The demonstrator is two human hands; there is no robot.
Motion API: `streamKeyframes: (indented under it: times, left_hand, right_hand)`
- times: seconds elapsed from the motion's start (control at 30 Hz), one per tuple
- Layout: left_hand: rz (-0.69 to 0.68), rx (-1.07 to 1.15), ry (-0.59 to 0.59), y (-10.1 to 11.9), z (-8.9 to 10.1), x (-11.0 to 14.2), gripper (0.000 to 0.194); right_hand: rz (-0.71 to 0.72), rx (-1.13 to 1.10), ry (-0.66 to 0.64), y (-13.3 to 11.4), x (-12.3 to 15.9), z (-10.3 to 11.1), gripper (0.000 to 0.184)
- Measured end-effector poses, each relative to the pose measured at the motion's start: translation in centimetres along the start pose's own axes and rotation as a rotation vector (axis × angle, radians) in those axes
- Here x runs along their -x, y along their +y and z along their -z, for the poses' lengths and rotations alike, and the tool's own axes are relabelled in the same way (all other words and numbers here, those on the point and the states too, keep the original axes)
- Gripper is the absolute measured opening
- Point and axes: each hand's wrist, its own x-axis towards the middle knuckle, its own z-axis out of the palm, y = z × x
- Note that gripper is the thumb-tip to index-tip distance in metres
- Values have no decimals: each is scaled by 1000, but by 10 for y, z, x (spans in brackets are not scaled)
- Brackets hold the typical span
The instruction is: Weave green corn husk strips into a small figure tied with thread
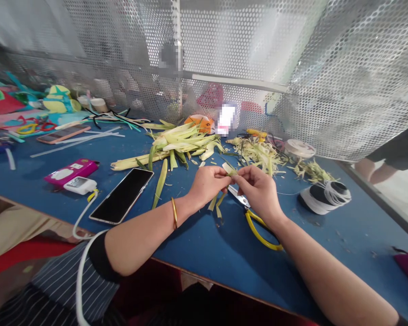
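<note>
My left hand (209, 183), with a gold bangle on its wrist, and my right hand (258, 188) meet over the blue table. Both have fingertips pinched on a pale green corn husk strip (229, 169). Narrow strip ends hang below my left fingers. Under my right hand lie scissors (260, 233) with yellow handles, blades partly hidden by the hand. Beyond the hands sits a heap of corn husks (180, 140) with stalks. Shredded husk (258, 154) lies in a looser pile to its right. A spool of white thread (323, 197) lies to the right of my hand.
A black-screened phone (122, 195) and a magenta pack (71, 173) with a white cabled device (80, 184) lie left. Coloured craft pieces (59, 102) crowd the far left. A perforated metal screen (231, 50) borders the back. People are partly visible at both sides.
</note>
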Motion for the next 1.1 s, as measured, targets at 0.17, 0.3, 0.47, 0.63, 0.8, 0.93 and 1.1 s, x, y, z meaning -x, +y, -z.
streamKeyframes:
  times: [0.17, 0.3, 0.47, 0.63, 0.8, 0.93, 1.1]
  left_hand:
    - [-42, -67, -39, 2, 1, 2, 4]
    - [-58, -62, -87, 1, 3, 1, 5]
    - [55, -57, -285, 5, 3, 4, 5]
    - [133, -109, -400, 9, 3, 7, 9]
    - [152, -100, -596, 7, 5, 9, 11]
    - [168, -66, -677, 4, 6, 9, 11]
    - [141, -55, -695, 1, 8, 7, 13]
  right_hand:
    - [89, 184, 13, -8, 3, 5, 21]
    - [263, 593, 207, -19, 1, 20, 30]
    - [92, 372, -135, -16, -10, 31, 25]
    - [-182, -108, -394, -9, -12, 26, 30]
    - [-159, -116, -121, -3, -15, 22, 31]
    - [-312, -313, -85, -2, -18, 23, 32]
    - [-479, -420, -226, -6, -18, 26, 29]
